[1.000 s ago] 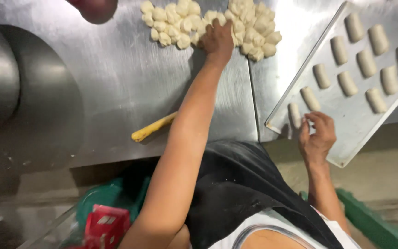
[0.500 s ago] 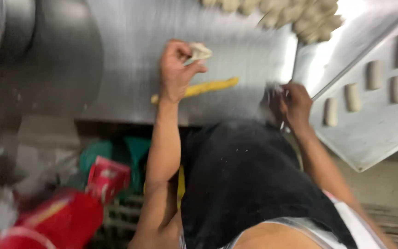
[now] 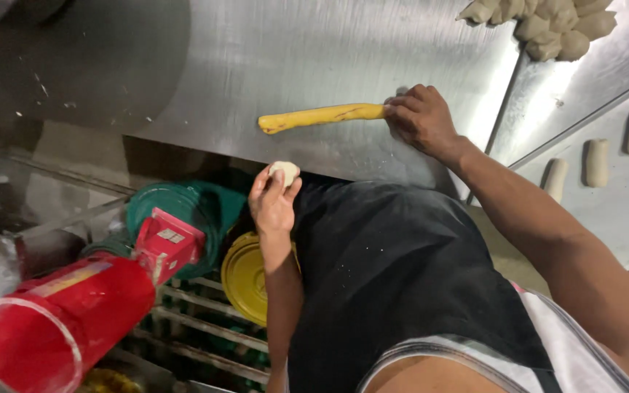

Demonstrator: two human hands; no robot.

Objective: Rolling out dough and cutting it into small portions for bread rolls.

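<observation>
Yellow rolling stick [image 3: 322, 117] sits gripped at its end by the right hand [image 3: 420, 120], so the dough ball [image 3: 284, 172] pinched in the left hand's [image 3: 272, 207] fingertips wants placing just beyond that grip, centred beneath the stick.

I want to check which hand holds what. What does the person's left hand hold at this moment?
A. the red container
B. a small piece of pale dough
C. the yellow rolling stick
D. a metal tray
B: the left hand holds up a small pale dough piece in its fingers at the table edge, while the right hand rests on the end of the yellow stick lying on the steel table.
</observation>
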